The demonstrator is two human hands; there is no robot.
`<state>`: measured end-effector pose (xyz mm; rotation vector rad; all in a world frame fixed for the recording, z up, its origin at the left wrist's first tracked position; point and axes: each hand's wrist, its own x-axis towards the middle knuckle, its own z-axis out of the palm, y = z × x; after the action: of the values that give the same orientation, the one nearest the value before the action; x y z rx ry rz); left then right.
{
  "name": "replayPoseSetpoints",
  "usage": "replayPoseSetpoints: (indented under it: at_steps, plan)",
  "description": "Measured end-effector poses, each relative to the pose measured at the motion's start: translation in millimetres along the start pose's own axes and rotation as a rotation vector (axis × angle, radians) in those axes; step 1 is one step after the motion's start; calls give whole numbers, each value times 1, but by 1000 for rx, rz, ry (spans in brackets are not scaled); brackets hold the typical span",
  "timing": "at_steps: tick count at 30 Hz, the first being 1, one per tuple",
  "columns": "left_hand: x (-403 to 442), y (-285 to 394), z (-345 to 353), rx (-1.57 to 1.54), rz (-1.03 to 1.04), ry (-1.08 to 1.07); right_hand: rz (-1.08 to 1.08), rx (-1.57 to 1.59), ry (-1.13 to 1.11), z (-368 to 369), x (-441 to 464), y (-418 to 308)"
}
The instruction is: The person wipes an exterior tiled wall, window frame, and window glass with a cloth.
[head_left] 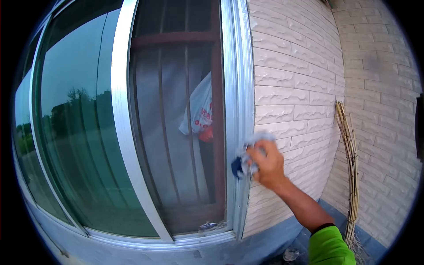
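Observation:
My right hand [270, 165] is closed round a crumpled grey and dark blue cloth [240, 165]. The cloth lies against the silver metal window frame [234, 110], at its right upright beside the tiled wall; hand and cloth are a little blurred. Left of them is a window pane with a dark screen and bars [176, 132]. Behind it hangs a white plastic bag [199, 110] with red print. My left hand is out of view.
Green reflecting glass panes [79, 132] fill the left side. A pale brick-patterned wall [291, 84] meets another wall at right, where a bundle of thin sticks [352, 172] leans in the corner. Some small debris [210, 226] lies at the window's lower right corner.

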<state>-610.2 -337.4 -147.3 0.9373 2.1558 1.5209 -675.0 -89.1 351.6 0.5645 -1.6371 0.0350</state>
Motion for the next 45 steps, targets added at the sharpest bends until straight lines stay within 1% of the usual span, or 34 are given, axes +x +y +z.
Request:
replayPoseSetpoints:
  at_steps: [1, 3, 4, 5, 6, 7, 8, 10, 11, 12, 13, 14, 15, 16, 18, 19, 20, 21, 22, 24, 25, 26, 28, 29, 30, 31, 33, 35, 37, 39, 40, 42, 43, 45]
  plan:
    - [5, 2, -8, -692, -150, 121, 101, 3, 66, -3, 18, 0]
    - [0, 141, -72, -341, 123, 149, 225, 162, 170, -2, 35, -4]
    - [7, 161, -92, -375, 155, 177, 259, 267, 183, 0, 38, -8]
    - [16, 179, -108, -408, 190, 207, 168, 348, 73, -2, 33, -20]
    - [21, 227, -115, -511, 336, 319, 75, 428, -39, -5, 21, -39]
    - [25, 267, -114, -613, 485, 429, 95, 572, -167, -5, 8, -61]
    - [33, 273, -111, -609, 489, 437, 116, 713, -298, -3, -6, -81]
    - [55, 274, -110, -839, 626, 456, 69, 807, -496, 1, -26, -102]
    - [56, 240, -119, -707, 360, 396, 66, 808, -492, 0, -29, -104]
    - [61, 250, -117, -704, 362, 397, 52, 769, -661, -2, -30, -105]
    - [70, 271, -115, -860, 401, 542, 37, 725, -830, -4, -29, -105]
    - [77, 296, -117, -1017, 440, 689, 31, 725, -829, -7, -28, -99]
    - [73, 334, -122, -1047, 547, 711, 4, 781, -875, -13, -24, -89]
    - [76, 348, -128, -1045, 551, 714, -23, 837, -918, -20, -19, -77]
    - [80, 368, -142, -930, 576, 779, -11, 915, -835, -37, 4, -53]
    - [79, 387, -150, -833, 613, 846, -58, 733, -682, -51, 20, -34]
    - [80, 406, -163, -596, 711, 929, -102, 551, -528, -64, 37, -10]
    - [83, 427, -179, -350, 799, 1003, -13, 532, -313, -72, 56, 17]
    - [93, 450, -198, -188, 888, 1054, -11, 410, -90, -73, 75, 53]
    - [118, 500, -238, 104, 1131, 1080, -18, 101, 301, -86, 131, 110]
    - [133, 525, -257, 193, 1197, 1084, -16, 26, 418, -90, 158, 136]
    - [142, 560, -269, 302, 1283, 1044, 19, -8, 454, -91, 184, 157]
    - [171, 622, -293, 573, 1411, 1134, 52, -35, 504, -83, 219, 197]
    - [190, 651, -303, 627, 1517, 1149, 12, -191, 543, -70, 230, 221]
    - [204, 677, -309, 628, 1469, 1174, -27, -349, 580, -55, 235, 237]
    - [218, 701, -315, 608, 1431, 1215, -3, -368, 599, -38, 228, 239]
    - [239, 743, -331, 638, 1354, 1335, 34, -317, 585, -40, 225, 232]
    - [265, 782, -357, 598, 1393, 1370, 72, -269, 572, -43, 227, 230]
    - [279, 794, -368, 611, 1425, 1370, 34, -265, 562, -44, 225, 233]
    - [279, 796, -362, 854, 1298, 1218, 33, -269, 564, -45, 225, 232]
    - [277, 798, -360, 854, 1304, 1215, 33, -264, 564, -45, 225, 232]
    - [275, 800, -366, 970, 1089, 1148, 21, -287, 566, -45, 226, 234]
    - [272, 798, -371, 1002, 1043, 1114, 10, -307, 566, -45, 226, 235]
    - [270, 787, -366, 996, 1081, 1109, 21, -308, 563, -43, 226, 237]
